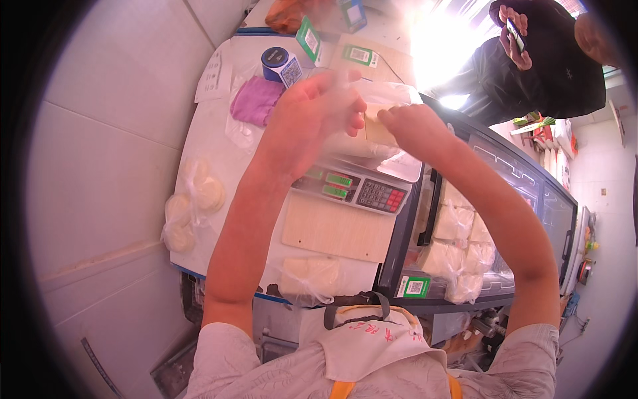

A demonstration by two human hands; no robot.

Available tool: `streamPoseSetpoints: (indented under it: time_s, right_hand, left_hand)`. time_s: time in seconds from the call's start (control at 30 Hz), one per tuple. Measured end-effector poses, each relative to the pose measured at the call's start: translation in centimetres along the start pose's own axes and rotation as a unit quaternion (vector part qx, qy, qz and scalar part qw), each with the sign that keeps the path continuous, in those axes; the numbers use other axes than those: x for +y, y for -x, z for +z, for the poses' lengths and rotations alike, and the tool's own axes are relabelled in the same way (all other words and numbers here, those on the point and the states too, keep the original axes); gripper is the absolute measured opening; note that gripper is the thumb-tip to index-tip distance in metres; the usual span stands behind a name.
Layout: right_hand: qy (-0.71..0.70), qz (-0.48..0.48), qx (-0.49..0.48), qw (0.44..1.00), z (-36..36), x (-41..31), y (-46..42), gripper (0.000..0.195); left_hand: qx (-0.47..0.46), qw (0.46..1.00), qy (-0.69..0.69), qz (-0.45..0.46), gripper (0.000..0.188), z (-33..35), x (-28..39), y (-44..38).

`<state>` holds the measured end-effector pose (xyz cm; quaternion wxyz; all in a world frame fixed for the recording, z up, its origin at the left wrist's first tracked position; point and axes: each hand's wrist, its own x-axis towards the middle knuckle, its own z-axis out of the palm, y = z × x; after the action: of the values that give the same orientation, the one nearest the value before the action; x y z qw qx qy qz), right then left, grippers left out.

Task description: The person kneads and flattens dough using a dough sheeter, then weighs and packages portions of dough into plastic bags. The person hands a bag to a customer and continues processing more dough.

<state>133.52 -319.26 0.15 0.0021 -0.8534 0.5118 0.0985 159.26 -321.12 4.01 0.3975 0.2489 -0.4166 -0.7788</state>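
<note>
On the metal pan (pixel 412 172) of a digital scale (pixel 349 187) rests a pale yellowish block (pixel 375 127), partly wrapped in a clear plastic bag (pixel 391 91). My right hand (pixel 411 127) is at the block's right side, its curled fingers gripping what looks like the bag's edge. To the left of the block, my left hand (pixel 319 112) is raised over the scale with bent fingers. Blur and a whitish, see-through patch at those fingers hide whether they hold anything. The scale's display is lit green.
Left of the scale lie a purple cloth (pixel 256 101), a blue round device (pixel 275 59) and bagged pale rounds (pixel 204 192). A wooden board (pixel 339 227) and bagged blocks (pixel 309 277) lie nearer me. At right stands a glass-topped display case (pixel 528 199); beyond it, a person (pixel 543 65) holds a phone (pixel 516 35).
</note>
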Motion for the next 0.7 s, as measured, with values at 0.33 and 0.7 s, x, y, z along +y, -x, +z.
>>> streamPoseSetpoints:
  time_s: [0.33,0.7]
  right_hand:
    - [0.03,-0.03,0.013,0.999,2.6,-2.9,1.9,0.019]
    - [0.049,-0.046,-0.048,0.997,0.9,-3.3,3.6,0.011]
  left_hand:
    - [0.013,1.0,-0.007,0.002,0.043,-0.2,-0.3,0.4]
    - [0.01,1.0,0.001,-0.003,0.033,0.1,-0.7,0.6]
